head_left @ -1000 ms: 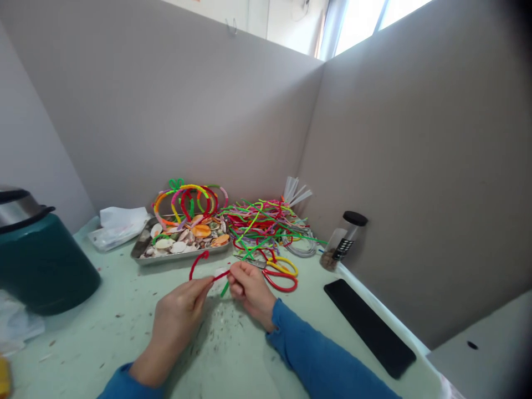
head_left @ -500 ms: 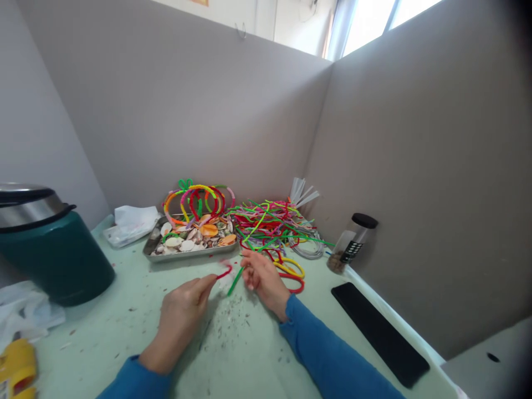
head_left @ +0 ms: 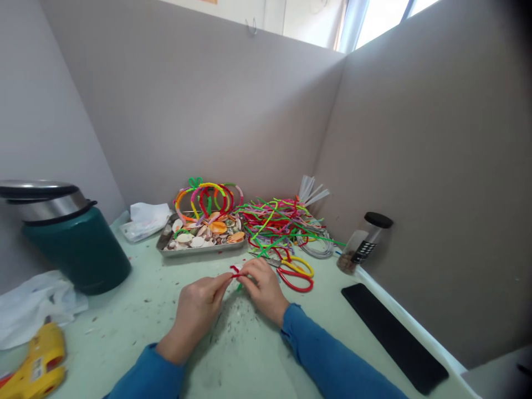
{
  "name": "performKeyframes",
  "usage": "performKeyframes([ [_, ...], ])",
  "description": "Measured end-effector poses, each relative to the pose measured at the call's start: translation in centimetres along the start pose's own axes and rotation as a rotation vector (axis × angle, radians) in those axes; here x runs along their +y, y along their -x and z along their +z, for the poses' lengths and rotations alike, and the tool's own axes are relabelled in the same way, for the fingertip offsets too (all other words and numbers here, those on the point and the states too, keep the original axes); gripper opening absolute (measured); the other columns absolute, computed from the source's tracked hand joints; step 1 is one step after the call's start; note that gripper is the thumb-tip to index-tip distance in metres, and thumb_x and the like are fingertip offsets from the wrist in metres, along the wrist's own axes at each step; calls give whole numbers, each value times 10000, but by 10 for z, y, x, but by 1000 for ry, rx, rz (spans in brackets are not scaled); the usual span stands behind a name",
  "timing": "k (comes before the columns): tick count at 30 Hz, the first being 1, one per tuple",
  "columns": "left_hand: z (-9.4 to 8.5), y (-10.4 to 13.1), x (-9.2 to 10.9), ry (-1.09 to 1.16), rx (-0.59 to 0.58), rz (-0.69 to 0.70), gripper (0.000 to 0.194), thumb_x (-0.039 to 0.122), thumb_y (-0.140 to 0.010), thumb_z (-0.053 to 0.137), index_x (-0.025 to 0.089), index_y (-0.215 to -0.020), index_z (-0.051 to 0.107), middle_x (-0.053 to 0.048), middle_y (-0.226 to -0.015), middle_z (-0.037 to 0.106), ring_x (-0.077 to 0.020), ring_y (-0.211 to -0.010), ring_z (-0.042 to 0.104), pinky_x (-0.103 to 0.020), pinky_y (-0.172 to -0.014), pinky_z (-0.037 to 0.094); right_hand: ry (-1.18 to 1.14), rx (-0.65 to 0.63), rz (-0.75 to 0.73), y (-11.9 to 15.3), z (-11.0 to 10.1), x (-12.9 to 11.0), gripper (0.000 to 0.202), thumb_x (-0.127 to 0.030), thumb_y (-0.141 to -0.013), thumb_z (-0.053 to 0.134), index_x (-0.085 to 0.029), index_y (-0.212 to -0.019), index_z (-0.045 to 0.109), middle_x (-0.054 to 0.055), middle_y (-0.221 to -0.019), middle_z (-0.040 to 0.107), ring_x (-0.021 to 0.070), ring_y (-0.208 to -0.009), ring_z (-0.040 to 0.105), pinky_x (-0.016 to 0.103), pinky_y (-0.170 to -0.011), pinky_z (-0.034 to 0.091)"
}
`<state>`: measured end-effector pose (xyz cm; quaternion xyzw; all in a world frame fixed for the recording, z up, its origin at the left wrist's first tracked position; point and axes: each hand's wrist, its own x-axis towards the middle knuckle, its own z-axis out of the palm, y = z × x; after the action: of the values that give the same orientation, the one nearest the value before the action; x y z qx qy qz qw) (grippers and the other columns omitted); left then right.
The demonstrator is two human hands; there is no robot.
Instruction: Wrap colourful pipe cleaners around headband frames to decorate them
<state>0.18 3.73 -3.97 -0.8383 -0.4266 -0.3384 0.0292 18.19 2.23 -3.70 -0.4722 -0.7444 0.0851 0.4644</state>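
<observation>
Between my hands is a short red pipe cleaner (head_left: 235,270), bent at its upper end. My left hand (head_left: 200,303) pinches its left part between thumb and forefinger. Close against it, my right hand (head_left: 263,288) grips the other part with its fingertips. A bit of green pipe cleaner (head_left: 240,287) shows just under the right fingers; whether that hand holds it I cannot tell. Scissors with red and yellow handles (head_left: 296,274) lie just right of my right hand. Behind them is a heap of coloured pipe cleaners (head_left: 276,219).
A metal tray (head_left: 203,252) holds shells, with fuzzy coloured rings above them. At left stand a green bottle (head_left: 78,249) and a yellow glue gun (head_left: 41,363). On the right are a black-lidded jar (head_left: 366,244) and a black strip (head_left: 393,335). Grey partitions enclose the table.
My right hand has closed onto the red pipe cleaner and the hands have come together. Less of the green piece shows. The view has shifted slightly left.
</observation>
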Motion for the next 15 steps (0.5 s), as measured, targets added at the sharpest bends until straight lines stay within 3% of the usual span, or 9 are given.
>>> performKeyframes([
  [6,-6,-3,5,-30,-84,-49,290,301,-897,418,206,-972,681,-64,-814,710,-194,-752,631,-257,-661,410,188,126,-58,-4,-9,10,93,-229,-872,540,-201,-824,615,45,-889,613,204,-885,504,363,-817,343],
  [10,-7,-5,6,-82,-167,-177,298,324,-893,407,248,-956,688,-60,-772,714,-212,-735,640,-261,-622,381,163,191,-38,-4,-10,12,134,-226,-899,482,-190,-830,591,50,-856,617,198,-854,522,347,-802,358],
  [15,-8,-6,3,-12,-225,-324,308,376,-891,392,258,-935,673,-58,-807,731,-216,-732,657,-249,-605,357,64,177,29,-2,-7,13,155,-240,-914,438,-198,-888,585,37,-827,621,176,-780,551,293,-726,392],
])
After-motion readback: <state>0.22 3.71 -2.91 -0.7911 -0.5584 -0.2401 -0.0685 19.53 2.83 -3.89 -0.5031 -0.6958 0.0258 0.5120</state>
